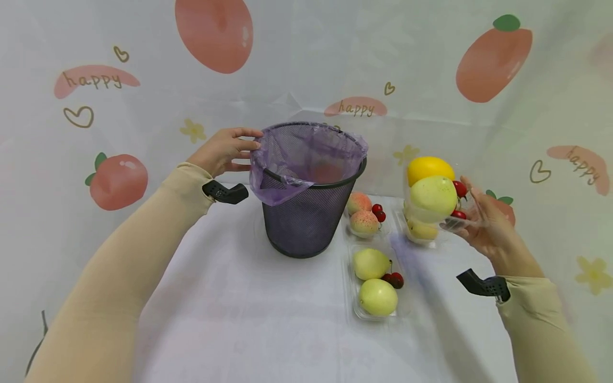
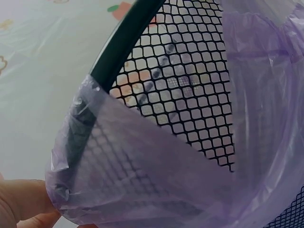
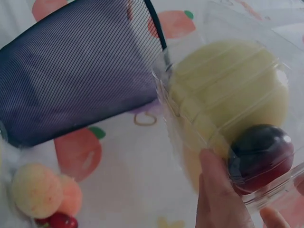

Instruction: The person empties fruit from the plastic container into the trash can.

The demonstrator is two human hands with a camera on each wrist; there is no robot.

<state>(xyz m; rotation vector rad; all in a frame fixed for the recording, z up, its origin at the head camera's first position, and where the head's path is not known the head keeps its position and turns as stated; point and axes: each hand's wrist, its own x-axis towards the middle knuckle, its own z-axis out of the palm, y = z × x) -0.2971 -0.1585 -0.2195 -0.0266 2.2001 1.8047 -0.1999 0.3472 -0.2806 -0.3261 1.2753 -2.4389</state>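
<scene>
A black mesh wastebasket [image 1: 306,223], lined with a purple plastic bag [image 1: 275,189] folded over its rim, stands on the table. My left hand [image 1: 225,151] is at the basket's left rim, its fairly straight fingers touching the bag [image 2: 128,185]. My right hand [image 1: 493,229] grips a clear plastic box [image 1: 471,215] tilted above the table, right of the basket. Inside the box are a yellow fruit [image 1: 431,169], a pale green fruit [image 1: 433,198] and red cherries [image 1: 460,188]. A dark round fruit [image 3: 261,159] shows through its wall in the right wrist view.
Right of the basket, one clear box holds peaches [image 1: 364,222] and cherries [image 1: 380,216]. Nearer, another holds a pear [image 1: 371,264], a round pale green fruit [image 1: 378,298] and dark cherries [image 1: 396,280]. Yellow fruit [image 1: 422,231] sits in a box partly hidden behind the held one.
</scene>
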